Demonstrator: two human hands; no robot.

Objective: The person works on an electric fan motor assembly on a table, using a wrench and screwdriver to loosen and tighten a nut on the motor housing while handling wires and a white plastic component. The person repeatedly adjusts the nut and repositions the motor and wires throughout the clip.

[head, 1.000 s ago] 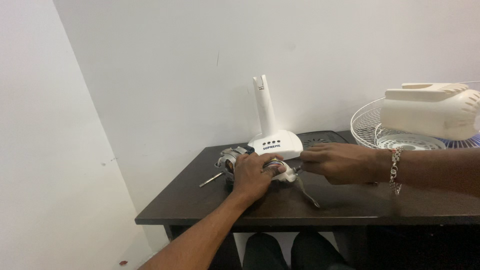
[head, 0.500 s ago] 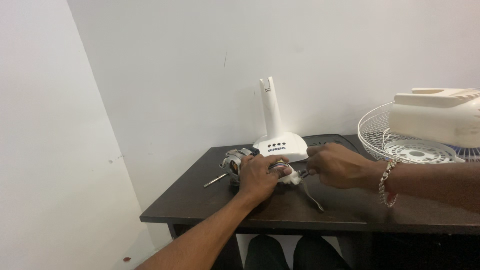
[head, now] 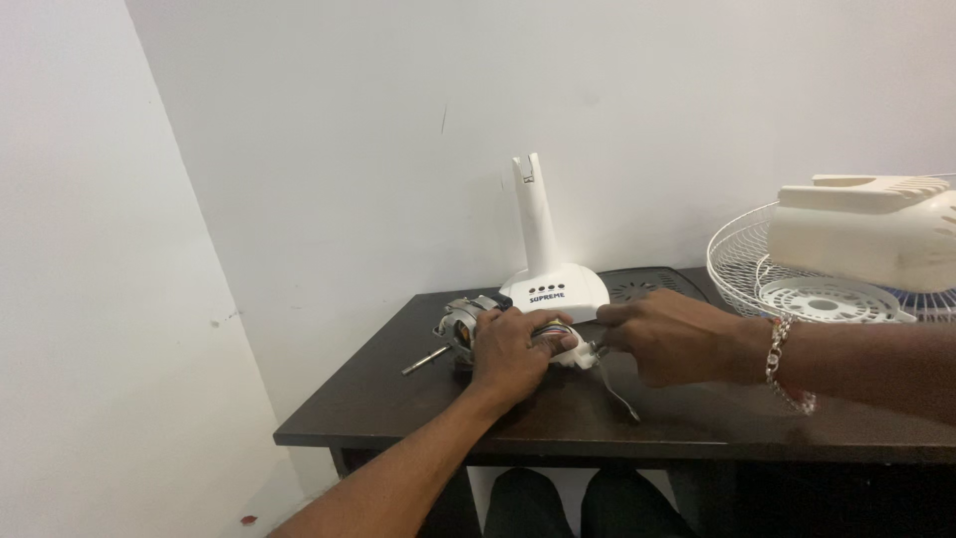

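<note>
A metal fan motor with coloured wires lies on the dark table. My left hand presses down on the motor's right end and grips it. My right hand is closed around something small at the motor's white end piece; what it pinches is hidden by the fingers. A thin grey cable or tool trails from under that hand toward the table's front edge.
A white fan stand base with an upright neck stands behind the motor. A wire fan grille holds a cream motor cover at the right. A small screwdriver lies left of the motor. White walls close in at left and behind.
The view has shifted slightly, so the table sits further right and lower. Both hands stay on the motor, with only small movement of the right hand.
</note>
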